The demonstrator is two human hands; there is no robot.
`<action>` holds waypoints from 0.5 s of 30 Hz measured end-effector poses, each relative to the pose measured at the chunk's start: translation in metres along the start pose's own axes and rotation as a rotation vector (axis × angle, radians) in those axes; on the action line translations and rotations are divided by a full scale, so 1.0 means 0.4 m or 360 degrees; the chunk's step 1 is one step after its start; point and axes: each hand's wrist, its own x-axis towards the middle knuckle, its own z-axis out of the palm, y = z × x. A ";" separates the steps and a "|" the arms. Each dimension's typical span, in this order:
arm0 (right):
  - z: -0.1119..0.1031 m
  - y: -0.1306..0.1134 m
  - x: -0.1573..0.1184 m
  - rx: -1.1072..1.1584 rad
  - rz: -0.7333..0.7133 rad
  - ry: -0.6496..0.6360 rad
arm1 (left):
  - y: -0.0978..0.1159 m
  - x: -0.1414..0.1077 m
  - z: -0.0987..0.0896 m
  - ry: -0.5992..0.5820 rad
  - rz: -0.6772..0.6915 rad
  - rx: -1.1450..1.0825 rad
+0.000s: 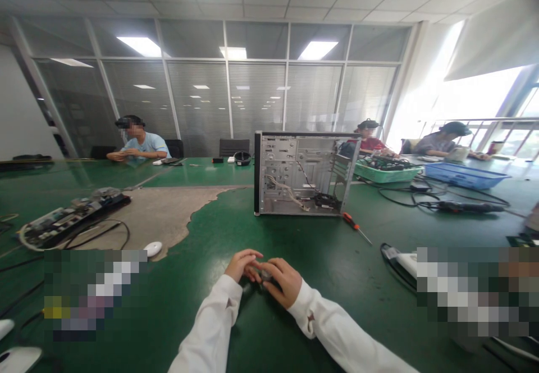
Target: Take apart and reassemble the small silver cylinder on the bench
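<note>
Here, through the head camera, I have two bare hands in white sleeves (215, 317), meeting low over a green surface (219, 232). The right hand (286, 279) has its grip nearly closed, thumb and fingers curled about a small grey piece (265, 276), too little of it showing for me to identify. The left hand (243, 264) bends its fingers towards it; whether they have hold of it too, I cannot tell. So the piece is between the hands, in front of an open-sided computer case (314, 168) that stands upright, apart from them.

My main worry is a drop: a piece this small, mostly hidden by fingers, could slip and skid if either hand relaxes. By the case's lower right corner lies a screwdriver (351, 221); its round handle could roll if a sleeve brushed it. Inside, loose wires (290, 189) near the fan (327, 200) could snag fingers reaching in.
</note>
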 end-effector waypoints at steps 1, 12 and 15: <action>-0.006 0.000 0.000 -0.0023 0.0010 -0.0005 | -0.001 0.000 0.002 -0.0003 0.0001 -0.0004; -0.198 0.181 -0.214 -0.0890 0.0815 -0.0121 | 0.004 0.014 0.004 0.0205 0.0138 0.0010; -0.296 0.252 -0.298 -0.1193 0.1256 -0.0275 | 0.004 0.016 0.004 0.0208 0.0151 0.0017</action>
